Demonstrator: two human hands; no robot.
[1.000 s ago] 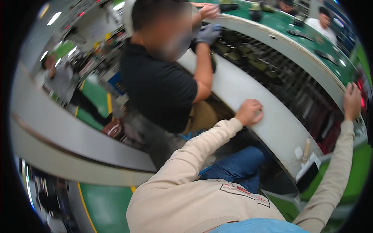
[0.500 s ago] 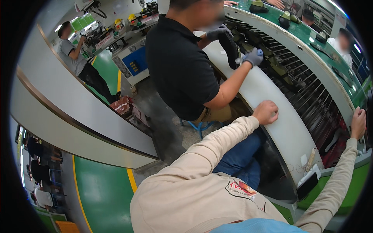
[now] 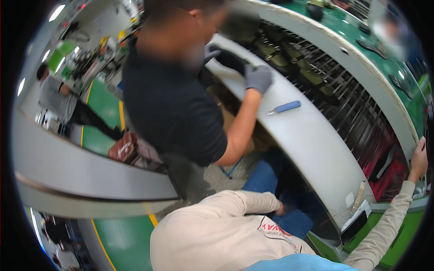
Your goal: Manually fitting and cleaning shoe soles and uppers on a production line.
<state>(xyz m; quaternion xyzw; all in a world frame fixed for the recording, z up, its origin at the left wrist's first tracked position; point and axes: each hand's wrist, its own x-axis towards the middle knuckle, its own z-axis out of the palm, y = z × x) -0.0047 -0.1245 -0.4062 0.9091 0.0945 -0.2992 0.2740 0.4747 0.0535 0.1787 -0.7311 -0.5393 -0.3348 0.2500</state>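
1 right hand [image 3: 418,161] — fingers [image 3: 422,147] curled at bench edge [image 3: 368,72]

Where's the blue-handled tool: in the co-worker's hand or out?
Out: the tool lies on the white worktop, apart from the gloves.

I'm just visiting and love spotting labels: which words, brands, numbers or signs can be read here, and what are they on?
Beige top: red and dark lettering on the chest, partly legible; I won't copy its wording.
Blue-handled tool, lying on the white worktop: no lettering that I can make out.
Elsewhere: nothing readable; the background at upper left is too small and blurred to tell.
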